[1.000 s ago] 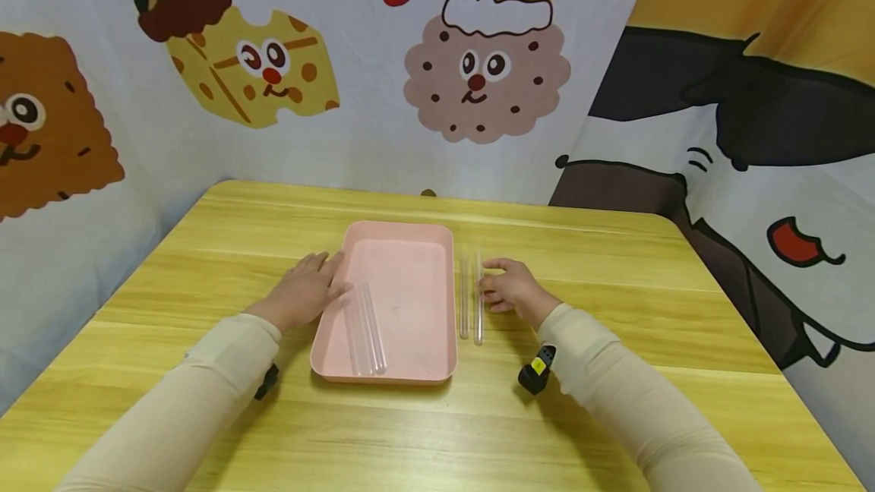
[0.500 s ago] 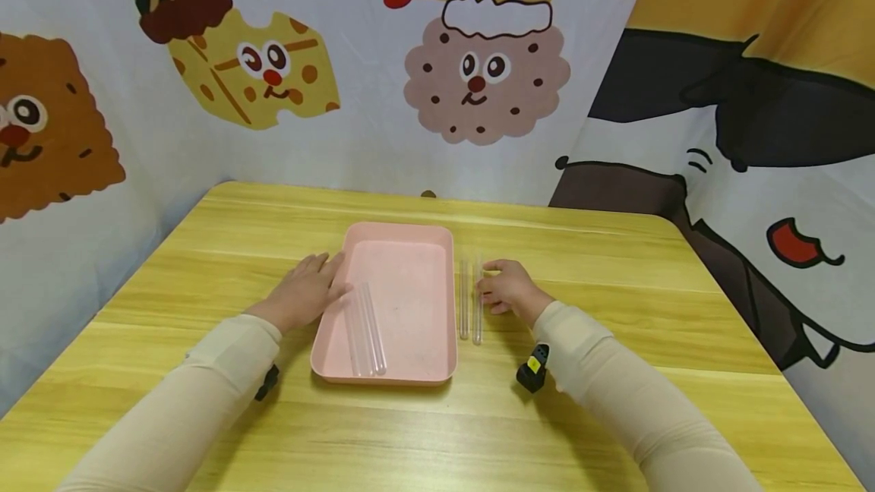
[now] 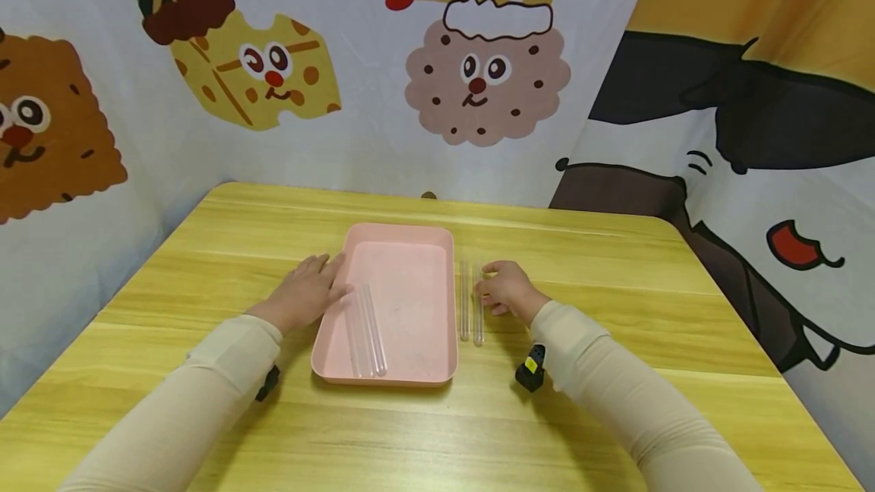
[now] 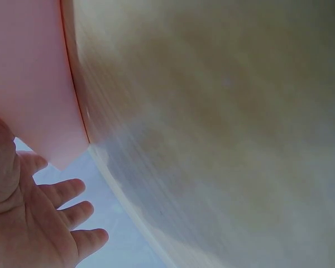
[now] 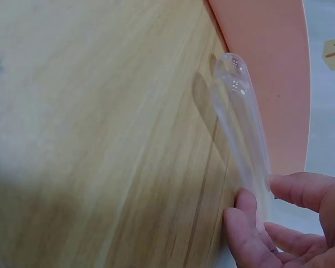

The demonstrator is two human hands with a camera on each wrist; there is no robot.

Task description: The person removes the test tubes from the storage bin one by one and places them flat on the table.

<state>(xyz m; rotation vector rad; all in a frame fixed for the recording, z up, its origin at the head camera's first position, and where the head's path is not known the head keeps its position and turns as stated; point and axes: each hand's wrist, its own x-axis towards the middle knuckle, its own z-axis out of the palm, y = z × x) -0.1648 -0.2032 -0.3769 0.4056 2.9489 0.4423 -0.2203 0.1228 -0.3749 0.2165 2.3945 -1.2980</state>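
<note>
A shallow pink tray [image 3: 420, 310] lies on the table, and my left hand [image 3: 302, 293] rests at its left rim. That hand's fingers are spread and relaxed in the left wrist view. Clear test tubes [image 3: 375, 336] lie side by side in the tray's left part, their upper ends close to the left thumb. Just right of the tray, two more tubes lie lengthwise beside it. My right hand [image 3: 509, 291] pinches the outer test tube [image 3: 478, 330] between thumb and fingers, its rounded end pointing toward me. The inner test tube [image 3: 465, 310] lies between it and the tray wall.
The wood-grain table [image 3: 615, 401] runs back to a cartoon-printed cloth [image 3: 369, 150] hanging behind and at both sides. A black wrist camera [image 3: 530, 369] sits under the right sleeve [image 3: 581, 344].
My right hand and wrist have shifted slightly to the left, with the fingers closer round the outer tube. The left hand, the tray and the tubes in it stay put.
</note>
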